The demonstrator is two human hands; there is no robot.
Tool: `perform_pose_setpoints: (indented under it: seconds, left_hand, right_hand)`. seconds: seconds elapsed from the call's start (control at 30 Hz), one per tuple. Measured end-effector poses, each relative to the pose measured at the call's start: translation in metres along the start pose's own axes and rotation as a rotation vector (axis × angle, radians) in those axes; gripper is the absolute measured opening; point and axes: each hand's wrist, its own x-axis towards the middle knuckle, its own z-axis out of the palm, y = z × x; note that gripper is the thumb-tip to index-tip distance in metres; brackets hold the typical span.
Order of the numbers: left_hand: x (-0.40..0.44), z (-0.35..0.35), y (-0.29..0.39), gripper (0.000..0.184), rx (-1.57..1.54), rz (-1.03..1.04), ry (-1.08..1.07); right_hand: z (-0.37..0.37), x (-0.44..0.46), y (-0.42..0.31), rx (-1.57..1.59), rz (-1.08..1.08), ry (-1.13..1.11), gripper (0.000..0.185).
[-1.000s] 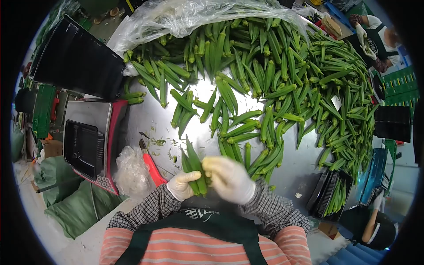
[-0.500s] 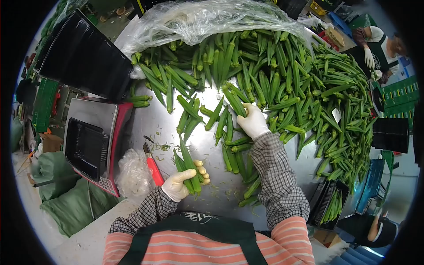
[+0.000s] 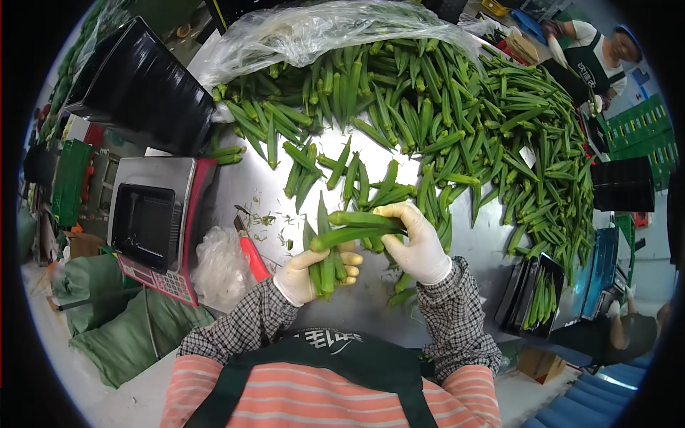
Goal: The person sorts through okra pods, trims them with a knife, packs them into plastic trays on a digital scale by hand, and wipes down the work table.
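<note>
My left hand (image 3: pixel 303 277), in a white glove, is closed around several okra pods (image 3: pixel 327 267) held roughly upright above the near part of the metal table. Two more okra pods (image 3: pixel 360 230) lie sideways in my gloved right hand (image 3: pixel 417 242), pinched at one end. Their other ends reach across to the left hand's bunch and overlap it. A large heap of okra (image 3: pixel 428 107) covers the far and right parts of the table, with loose pods (image 3: pixel 349 175) scattered nearer to my hands. Beside my left hand lies a knife with a red handle (image 3: pixel 254 260).
On the left, a scale (image 3: pixel 182 242) bears a black tray (image 3: pixel 146 227), beside a crumpled plastic bag (image 3: pixel 222 267). Black trays (image 3: pixel 118 85) are stacked behind it. Clear plastic sheet (image 3: pixel 314 39) covers the heap's far edge. Okra fills a tray (image 3: pixel 549 267) at right. Co-workers (image 3: pixel 596 60) stand at right.
My right hand has come back from the heap toward my left hand, bringing two okra pods over the bunch. The left hand has moved slightly right and up, still holding its pods.
</note>
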Motion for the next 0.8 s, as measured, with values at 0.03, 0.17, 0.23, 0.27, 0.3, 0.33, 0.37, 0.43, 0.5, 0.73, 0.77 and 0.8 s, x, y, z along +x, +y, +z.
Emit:
perform_pose_setpoints:
  seconds: [0.03,0.17,0.23,0.27,0.3,0.33,0.37,0.43,0.5,0.73,0.77,0.8]
  left_hand:
    - [0.0,-0.001,-0.004,0.055,-0.04,-0.012,-0.069]
    - [-0.009,0.003,-0.015,0.065,-0.049,-0.08,-0.134]
    - [-0.013,0.007,-0.019,0.065,-0.076,-0.13,-0.114]
    - [-0.015,0.009,-0.019,0.063,-0.015,-0.133,-0.093]
    - [-0.017,0.013,-0.02,0.062,0.046,-0.136,-0.075]
    - [-0.019,0.018,-0.021,0.061,0.105,-0.14,-0.057]
    - [-0.021,0.025,-0.022,0.059,0.133,-0.156,-0.025]
    - [-0.02,0.022,-0.025,0.058,0.255,-0.133,-0.051]
    - [-0.023,0.025,-0.029,0.058,0.329,-0.112,0.0]
    - [-0.028,0.024,-0.039,0.057,0.395,-0.099,0.086]
    - [-0.028,0.025,-0.039,0.057,0.407,-0.103,0.083]
    - [-0.028,0.026,-0.039,0.057,0.417,-0.107,0.079]
  right_hand:
    - [0.0,-0.006,-0.006,-0.029,-0.029,-0.006,0.038]
    - [0.006,-0.033,-0.012,-0.092,-0.079,0.036,0.037]
    - [0.011,-0.044,-0.012,-0.116,-0.105,0.06,0.034]
    - [0.013,-0.05,-0.013,-0.133,-0.116,0.071,0.034]
    - [0.014,-0.055,-0.015,-0.152,-0.126,0.082,0.034]
    - [0.014,-0.062,-0.016,-0.171,-0.136,0.093,0.034]
    - [0.015,-0.068,-0.016,-0.149,-0.122,0.111,0.034]
    - [0.011,-0.08,-0.021,-0.156,-0.097,0.199,0.033]
    - [0.005,-0.099,-0.017,-0.031,0.028,0.283,0.033]
    - [-0.047,-0.204,-0.022,-0.096,0.295,0.012,0.031]
    - [-0.058,-0.229,-0.025,-0.169,0.386,-0.117,0.032]
    - [-0.065,-0.257,-0.024,-0.411,0.438,-0.161,0.028]
